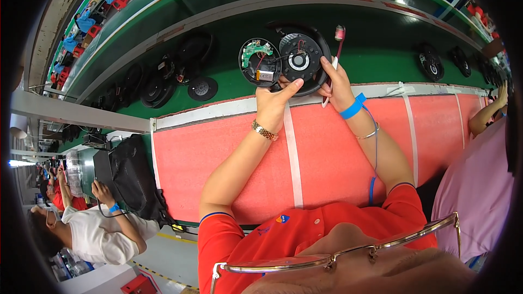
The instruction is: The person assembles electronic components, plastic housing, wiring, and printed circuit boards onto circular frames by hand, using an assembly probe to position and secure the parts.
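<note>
A black headphone with an opened ear cup is held up over the green bench. Its round shell [245,69] shows a green circuit board [252,50] and a small silvery battery [265,75]. Beside that is the speaker side [309,72], a black disc with a pale ring at its centre; thin wires run between the halves. My left hand [273,106] grips the lower edge, thumb across the front. My right hand [341,90] steadies the right rim and also holds a toothbrush [339,49] upright, bristles at the top. The fingers behind the headphone are partly hidden.
Headphone parts [202,89] lie on the green bench [229,90] to the left, more headphones [430,65] to the right. A pink mat [234,152] covers the near edge. A blue strap [354,106] trails its cord from my right wrist. Co-workers sit on both sides.
</note>
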A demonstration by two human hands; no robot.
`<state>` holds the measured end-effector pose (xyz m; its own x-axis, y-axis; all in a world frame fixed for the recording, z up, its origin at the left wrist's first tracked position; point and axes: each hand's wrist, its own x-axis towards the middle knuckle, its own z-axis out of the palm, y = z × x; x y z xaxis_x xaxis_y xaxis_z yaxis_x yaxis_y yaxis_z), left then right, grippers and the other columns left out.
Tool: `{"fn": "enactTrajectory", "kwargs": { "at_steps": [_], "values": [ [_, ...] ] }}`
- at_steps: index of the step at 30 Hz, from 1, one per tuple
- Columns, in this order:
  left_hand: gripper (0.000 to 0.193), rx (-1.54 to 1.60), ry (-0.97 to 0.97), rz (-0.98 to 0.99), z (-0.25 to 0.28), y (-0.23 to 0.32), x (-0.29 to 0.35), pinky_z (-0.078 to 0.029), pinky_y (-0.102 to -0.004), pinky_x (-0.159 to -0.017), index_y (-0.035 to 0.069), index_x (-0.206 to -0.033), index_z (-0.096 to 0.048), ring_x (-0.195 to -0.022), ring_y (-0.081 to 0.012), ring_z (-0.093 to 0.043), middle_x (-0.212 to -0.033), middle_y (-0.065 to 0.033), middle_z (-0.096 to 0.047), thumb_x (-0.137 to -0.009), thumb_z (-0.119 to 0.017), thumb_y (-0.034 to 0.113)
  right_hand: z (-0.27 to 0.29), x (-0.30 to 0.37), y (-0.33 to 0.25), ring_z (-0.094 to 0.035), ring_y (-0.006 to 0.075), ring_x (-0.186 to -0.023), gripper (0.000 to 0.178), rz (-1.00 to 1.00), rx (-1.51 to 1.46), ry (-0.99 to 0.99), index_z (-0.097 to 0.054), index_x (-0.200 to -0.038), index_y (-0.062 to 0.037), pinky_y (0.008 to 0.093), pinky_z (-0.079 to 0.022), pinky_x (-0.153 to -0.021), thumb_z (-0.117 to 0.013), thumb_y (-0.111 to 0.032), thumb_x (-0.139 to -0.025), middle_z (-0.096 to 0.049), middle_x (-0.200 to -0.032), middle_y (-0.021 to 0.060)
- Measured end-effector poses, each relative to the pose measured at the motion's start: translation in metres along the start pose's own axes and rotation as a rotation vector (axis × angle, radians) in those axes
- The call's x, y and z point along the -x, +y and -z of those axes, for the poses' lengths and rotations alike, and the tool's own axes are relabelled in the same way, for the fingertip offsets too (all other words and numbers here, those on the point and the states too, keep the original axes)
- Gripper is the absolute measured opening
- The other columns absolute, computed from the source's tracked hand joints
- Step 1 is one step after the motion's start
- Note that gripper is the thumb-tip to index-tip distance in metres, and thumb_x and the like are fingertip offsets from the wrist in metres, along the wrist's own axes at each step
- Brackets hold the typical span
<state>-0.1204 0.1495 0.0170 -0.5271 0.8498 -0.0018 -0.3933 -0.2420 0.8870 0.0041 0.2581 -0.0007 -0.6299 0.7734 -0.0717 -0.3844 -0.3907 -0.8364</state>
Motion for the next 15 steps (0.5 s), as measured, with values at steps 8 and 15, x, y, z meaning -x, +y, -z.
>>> {"fn": "enactTrajectory", "kwargs": {
  "at_steps": [8,15],
  "values": [
    [0.030,-0.017,-0.004,0.004,0.0067,-0.0088,-0.0030,-0.047,-0.0243,-0.075,0.004,-0.095,-0.062,-0.081,-0.0084,-0.057,-0.089,-0.0006,-0.062,-0.070,-0.077,-0.001,-0.0017,-0.0005,0.0002,-0.032,0.0040,-0.037,0.016,0.009,-0.011,0.002,-0.048,-0.099,-0.0108,0.0185,-0.022,-0.033,-0.050,-0.026,-0.096,-0.052,-0.063,-0.0003],
    [0.027,-0.033,-0.074,0.098,0.0074,-0.0021,0.0000,-0.047,-0.0256,-0.078,0.004,-0.092,-0.064,-0.082,-0.0102,-0.060,-0.091,-0.0024,-0.065,-0.068,-0.077,-0.002,-0.0019,-0.0004,0.0001,-0.033,0.0042,-0.038,0.019,0.036,0.011,0.067,-0.048,-0.100,-0.0099,0.0191,-0.023,-0.033,-0.053,-0.028,-0.095,-0.048,-0.061,-0.0013]
  ]
}}
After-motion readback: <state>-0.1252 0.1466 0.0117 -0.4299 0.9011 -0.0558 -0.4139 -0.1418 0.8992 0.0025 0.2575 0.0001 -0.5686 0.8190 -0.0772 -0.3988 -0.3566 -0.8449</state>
